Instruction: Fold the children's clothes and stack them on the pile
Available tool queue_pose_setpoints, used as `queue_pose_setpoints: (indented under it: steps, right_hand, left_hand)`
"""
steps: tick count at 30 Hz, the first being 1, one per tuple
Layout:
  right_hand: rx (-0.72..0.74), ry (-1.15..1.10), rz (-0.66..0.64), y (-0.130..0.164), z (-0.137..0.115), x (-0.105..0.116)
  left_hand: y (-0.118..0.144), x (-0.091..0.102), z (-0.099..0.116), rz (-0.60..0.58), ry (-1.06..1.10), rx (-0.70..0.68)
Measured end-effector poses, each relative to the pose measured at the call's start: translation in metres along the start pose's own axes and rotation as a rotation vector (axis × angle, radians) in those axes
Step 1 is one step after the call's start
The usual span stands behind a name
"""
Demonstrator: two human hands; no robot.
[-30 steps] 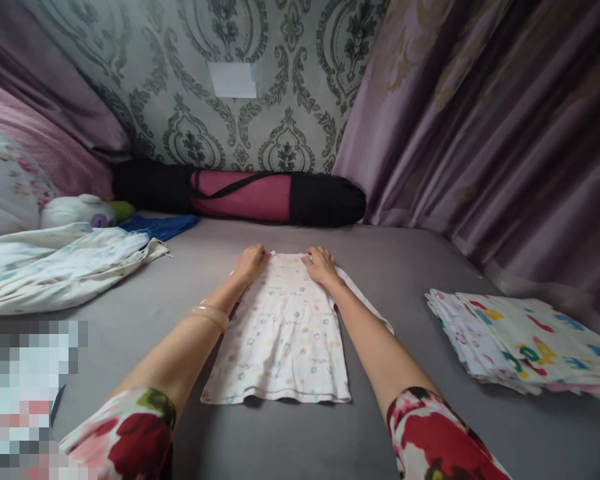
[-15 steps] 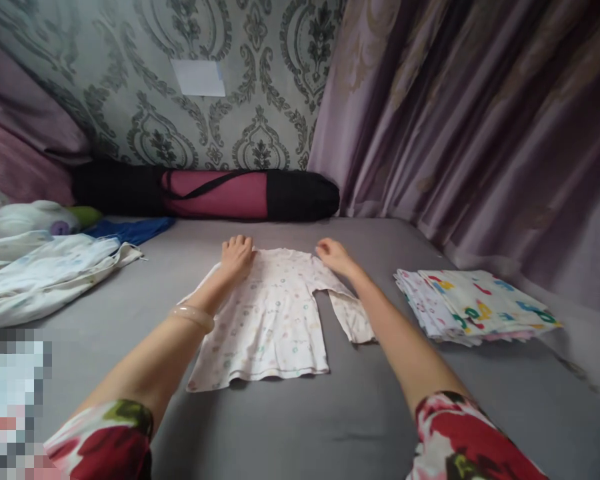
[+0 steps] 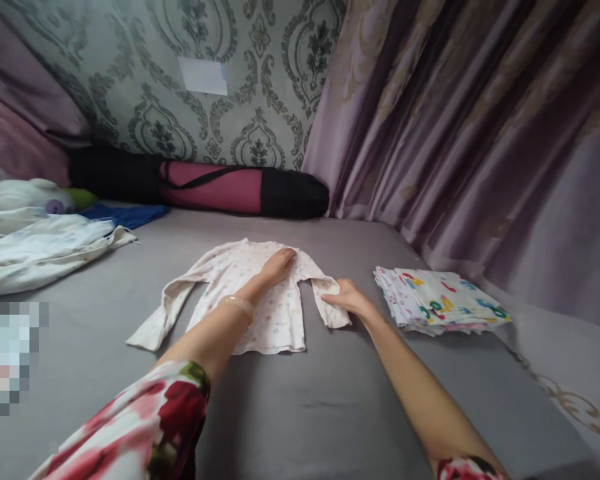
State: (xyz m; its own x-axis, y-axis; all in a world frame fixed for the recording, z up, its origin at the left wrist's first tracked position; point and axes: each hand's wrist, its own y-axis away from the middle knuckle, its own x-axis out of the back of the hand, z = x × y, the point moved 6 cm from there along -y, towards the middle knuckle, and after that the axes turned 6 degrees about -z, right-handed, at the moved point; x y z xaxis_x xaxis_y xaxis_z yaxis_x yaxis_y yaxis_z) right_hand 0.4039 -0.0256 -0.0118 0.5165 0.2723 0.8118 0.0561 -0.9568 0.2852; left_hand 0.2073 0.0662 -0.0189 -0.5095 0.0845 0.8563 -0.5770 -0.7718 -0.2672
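Note:
A small white long-sleeved shirt with a pale print lies spread on the grey bed sheet, collar away from me. My left hand rests flat on its upper right part, below the collar, with the fingers stretched out. At the right sleeve, my right hand has its thumb on top of the cloth near the outer edge and grips it. The left sleeve lies bent out toward the lower left. My left forearm covers part of the shirt's front and hem.
To the right sits a stack of folded clothes with colourful prints. Loose light clothes, a blue cloth and a white plush toy lie at the left. A black and pink long bag lines the wall.
My left hand has moved right from the left shoulder to the shirt's upper right part. My right hand has come down from the right shoulder to the sleeve and gripped it.

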Motion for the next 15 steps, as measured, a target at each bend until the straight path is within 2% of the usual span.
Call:
queue_pose_setpoints:
  steps: [3,6,8,12,13,15]
  right_hand:
    - [0.046,-0.083,-0.043,-0.008,-0.004,-0.001]
    - [0.017,0.042,-0.003,-0.01,-0.007,0.015]
    - [0.031,0.189,0.082,-0.005,-0.014,0.034]
    - [0.106,0.594,0.425,0.014,-0.028,0.07]
    - [0.125,0.693,0.469,0.018,-0.028,0.071]
    - [0.15,0.843,0.443,0.02,-0.022,0.063]
  left_hand:
    - [0.002,-0.004,-0.004,0.024,-0.004,0.013]
    - [0.002,-0.007,-0.009,0.017,-0.014,0.026]
    - [0.001,-0.008,-0.011,0.008,-0.02,0.034]
    - [0.001,-0.009,-0.009,-0.012,-0.028,0.042]
    - [0.002,-0.009,-0.007,-0.017,-0.037,0.043]
    - [0.003,-0.008,-0.002,-0.036,-0.073,0.035]
